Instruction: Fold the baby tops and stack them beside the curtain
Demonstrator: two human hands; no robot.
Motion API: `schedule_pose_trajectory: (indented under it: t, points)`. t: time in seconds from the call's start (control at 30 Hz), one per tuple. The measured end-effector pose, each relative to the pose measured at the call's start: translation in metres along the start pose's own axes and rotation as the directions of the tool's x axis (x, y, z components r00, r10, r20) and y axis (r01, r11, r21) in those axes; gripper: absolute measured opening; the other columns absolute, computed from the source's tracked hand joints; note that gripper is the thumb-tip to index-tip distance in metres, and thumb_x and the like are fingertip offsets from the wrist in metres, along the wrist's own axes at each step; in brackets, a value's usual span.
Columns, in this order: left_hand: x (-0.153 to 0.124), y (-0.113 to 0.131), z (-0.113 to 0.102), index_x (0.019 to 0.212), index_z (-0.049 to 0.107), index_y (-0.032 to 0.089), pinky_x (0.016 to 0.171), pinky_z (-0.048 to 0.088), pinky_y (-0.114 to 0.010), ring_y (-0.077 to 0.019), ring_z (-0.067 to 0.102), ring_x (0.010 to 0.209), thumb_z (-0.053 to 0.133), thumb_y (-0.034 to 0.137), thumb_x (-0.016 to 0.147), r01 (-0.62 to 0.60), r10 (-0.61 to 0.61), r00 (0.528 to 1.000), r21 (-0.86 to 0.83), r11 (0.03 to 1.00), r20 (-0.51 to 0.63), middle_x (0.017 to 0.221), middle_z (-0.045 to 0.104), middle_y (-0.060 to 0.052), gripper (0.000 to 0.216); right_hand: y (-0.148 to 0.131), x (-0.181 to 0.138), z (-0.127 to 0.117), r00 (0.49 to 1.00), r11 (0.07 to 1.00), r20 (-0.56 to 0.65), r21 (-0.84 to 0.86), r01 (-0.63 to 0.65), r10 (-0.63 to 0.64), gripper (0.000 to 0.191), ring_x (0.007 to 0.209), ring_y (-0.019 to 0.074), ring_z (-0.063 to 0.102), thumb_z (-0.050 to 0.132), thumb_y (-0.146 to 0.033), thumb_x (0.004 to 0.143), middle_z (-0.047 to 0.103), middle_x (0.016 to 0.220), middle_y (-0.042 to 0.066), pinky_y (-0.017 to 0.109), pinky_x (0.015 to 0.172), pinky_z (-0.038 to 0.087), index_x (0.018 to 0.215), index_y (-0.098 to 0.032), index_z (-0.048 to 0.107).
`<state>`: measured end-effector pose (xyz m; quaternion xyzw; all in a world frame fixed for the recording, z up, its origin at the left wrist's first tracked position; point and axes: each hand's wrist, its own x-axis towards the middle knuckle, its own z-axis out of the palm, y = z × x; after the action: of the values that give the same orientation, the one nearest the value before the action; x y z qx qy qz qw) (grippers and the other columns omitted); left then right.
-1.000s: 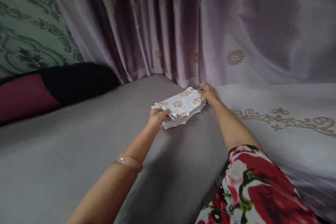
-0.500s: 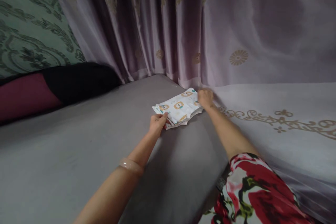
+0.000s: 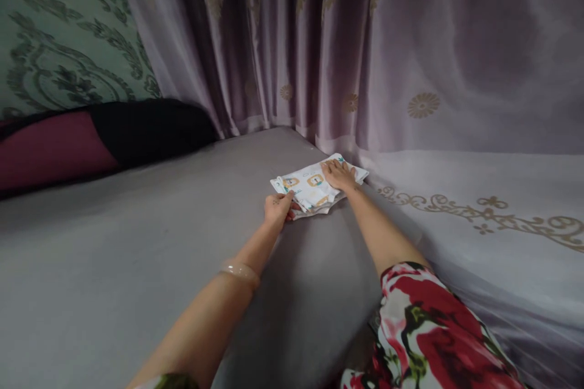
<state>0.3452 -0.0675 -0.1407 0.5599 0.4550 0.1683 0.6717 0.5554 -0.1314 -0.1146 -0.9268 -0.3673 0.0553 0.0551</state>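
A folded white printed cloth garment [image 3: 303,179] with orange and green motifs lies at the far corner of the grey mattress [image 3: 159,243]. Its layers show along the near edge, which is scalloped. My left hand [image 3: 279,208] pinches the near left corner, thumb on top and fingers partly hidden beneath. On the right part of the garment my right hand [image 3: 338,175] rests flat, palm down with the fingers spread. Some of the print is covered by that hand.
Purple curtains [image 3: 310,61] hang right behind the mattress corner. A black and maroon padded bolster [image 3: 150,134] runs along the left wall, below green patterned wallpaper [image 3: 68,36]. White cloth with gold embroidery [image 3: 493,206] drapes down the right side.
My right hand has come off the garment's right edge and moved left onto its top, opening flat. My left hand keeps its hold on the near left corner.
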Motion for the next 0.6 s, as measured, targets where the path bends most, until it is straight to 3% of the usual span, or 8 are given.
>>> schedule_pose_trajectory:
  t: [0.13,0.27,0.37,0.53,0.6]
  points:
    - [-0.009,0.003,-0.007,0.087,0.058,0.011,0.043,0.041,-0.02,-0.0071,0.052,0.039,0.047,0.03,0.097,0.032,-0.019,0.995,-0.131,0.991,0.102,0.07,0.07,-0.006,0.024,-0.033,-0.028,-0.003,0.987,0.989,-0.074,-0.034,0.143,-0.146,0.058,0.146,0.0318,0.019,0.017,-0.044,0.101,0.029,0.158,0.013,0.059,0.115,0.011,0.148,-0.017,0.037]
    - [-0.024,0.002,-0.04,0.087,0.056,0.013,0.046,0.041,-0.019,-0.0072,0.057,0.046,0.049,0.023,0.095,0.016,0.003,0.994,-0.174,0.985,0.111,0.07,0.069,-0.004,0.015,-0.069,-0.056,0.008,0.914,0.914,0.028,-0.003,0.405,-0.405,0.059,0.148,0.0285,0.013,0.016,-0.048,0.101,0.024,0.16,0.008,0.057,0.117,0.011,0.152,-0.022,0.031]
    - [-0.035,-0.003,-0.085,0.086,0.057,0.013,0.048,0.04,-0.019,-0.007,0.057,0.047,0.05,0.019,0.094,-0.03,0.032,0.999,-0.123,0.992,0.013,0.069,0.068,-0.003,0.012,-0.078,-0.062,0.02,0.903,0.903,0.07,-0.046,0.427,-0.424,0.058,0.148,0.029,0.015,0.014,-0.048,0.101,0.025,0.16,0.006,0.061,0.115,0.011,0.152,-0.025,0.031]
    - [-0.062,-0.02,-0.184,0.084,0.061,0.014,0.05,0.04,-0.019,-0.0072,0.056,0.049,0.057,0.019,0.089,-0.108,0.103,0.98,-0.022,0.994,-0.173,0.069,0.068,-0.003,0.008,-0.071,-0.048,0.036,0.885,0.871,-0.008,-0.179,0.457,-0.466,0.053,0.141,0.0292,0.033,0.023,-0.035,0.097,0.041,0.152,0.008,0.062,0.112,0.018,0.146,-0.028,0.043]
    - [-0.078,-0.028,-0.224,0.083,0.061,0.014,0.051,0.041,-0.019,-0.0074,0.055,0.049,0.056,0.018,0.089,-0.103,0.098,0.964,-0.006,0.995,-0.249,0.067,0.067,-0.002,0.008,-0.066,-0.038,0.044,0.887,0.878,-0.052,-0.178,0.444,-0.459,0.054,0.138,0.0311,0.039,0.022,-0.038,0.095,0.048,0.147,0.009,0.062,0.111,0.021,0.141,-0.03,0.05]
